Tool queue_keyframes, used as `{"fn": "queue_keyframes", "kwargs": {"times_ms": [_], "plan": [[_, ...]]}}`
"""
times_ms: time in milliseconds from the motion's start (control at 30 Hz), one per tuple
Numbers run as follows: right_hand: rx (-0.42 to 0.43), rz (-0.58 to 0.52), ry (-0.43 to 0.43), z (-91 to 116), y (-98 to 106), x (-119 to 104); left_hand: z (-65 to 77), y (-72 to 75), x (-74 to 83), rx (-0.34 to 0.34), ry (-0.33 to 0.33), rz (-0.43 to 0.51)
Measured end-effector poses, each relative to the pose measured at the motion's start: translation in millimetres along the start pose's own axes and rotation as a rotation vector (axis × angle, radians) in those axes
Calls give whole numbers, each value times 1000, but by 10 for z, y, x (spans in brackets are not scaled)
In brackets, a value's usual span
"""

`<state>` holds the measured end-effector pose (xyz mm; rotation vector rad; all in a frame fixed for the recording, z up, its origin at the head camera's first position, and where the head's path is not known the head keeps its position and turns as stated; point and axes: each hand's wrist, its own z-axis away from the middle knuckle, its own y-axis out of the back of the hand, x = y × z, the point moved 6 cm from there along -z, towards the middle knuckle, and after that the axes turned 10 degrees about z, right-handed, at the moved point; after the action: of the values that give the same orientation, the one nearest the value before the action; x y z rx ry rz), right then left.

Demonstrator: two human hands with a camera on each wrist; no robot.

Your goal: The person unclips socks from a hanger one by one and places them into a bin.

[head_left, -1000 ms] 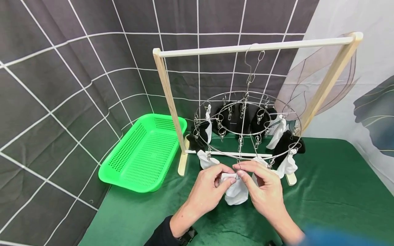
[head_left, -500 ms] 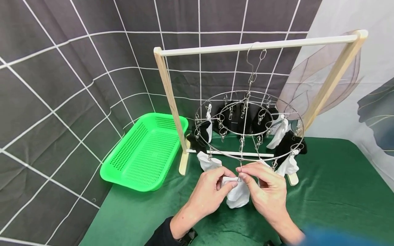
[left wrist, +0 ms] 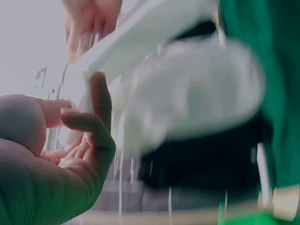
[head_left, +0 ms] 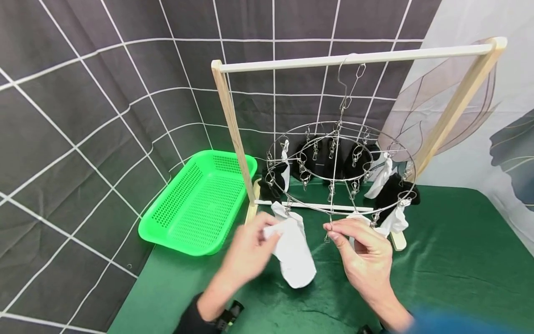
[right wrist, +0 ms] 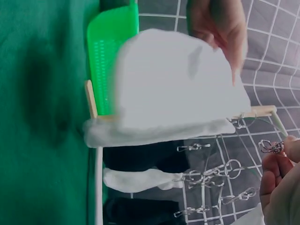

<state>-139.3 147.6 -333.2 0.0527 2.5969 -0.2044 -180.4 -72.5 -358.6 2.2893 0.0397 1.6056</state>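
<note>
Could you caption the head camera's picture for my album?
Left hand holds a white sock; right hand pinches a clip on a round wire hanger.

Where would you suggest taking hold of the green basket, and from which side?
Probably by the near rim, from the person's side: that end of the green basket is unobstructed, whereas a rack post crosses its far right and the grey backdrop stands along its left.

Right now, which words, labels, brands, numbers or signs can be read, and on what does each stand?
None can be read.
White cloth sock in the left hand: no readable lettering.
Bright green perforated plastic basket: no readable lettering.
Black wrist device: too small and blurred to tell.
</note>
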Motion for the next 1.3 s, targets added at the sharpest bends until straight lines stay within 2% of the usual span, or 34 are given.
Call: {"fn": "queue_keyframes", "kwargs": {"times_ms": [67, 167, 233, 333, 400, 533, 700, 900, 1000, 1100, 1300], "plan": [[1, -2, 3, -13, -5, -15, -52, 346, -73, 88, 70, 23], [-6, 0, 2, -30, -16, -48, -128, 918, -210, 258, 178, -13], [-12, 6, -5, -42, -24, -66, -168, 1276, -307, 366, 225, -59], [-18, 8, -10, -57, -33, -87, -215, 1688, -449, 467, 266, -117], [-18, 5, -13, -63, -32, -94, -240, 1863, -549, 484, 279, -148], [-16, -20, -22, -48, -22, -82, -242, 2037, -776, 444, 347, -195], [-11, -22, -37, 1, 3, -32, -191, 2122, -1047, 386, 447, -223], [-26, 18, -41, 33, 28, 6, -117, 2238, -1277, 322, 528, -212], [-42, 73, -44, 25, 24, -29, -65, 2318, -1331, 329, 566, -257], [-56, 157, -31, -9, 5, -94, -9, 2385, -1335, 355, 588, -340], [-60, 341, -24, -85, -11, -196, 44, 2500, -1233, 421, 557, -470]]}}
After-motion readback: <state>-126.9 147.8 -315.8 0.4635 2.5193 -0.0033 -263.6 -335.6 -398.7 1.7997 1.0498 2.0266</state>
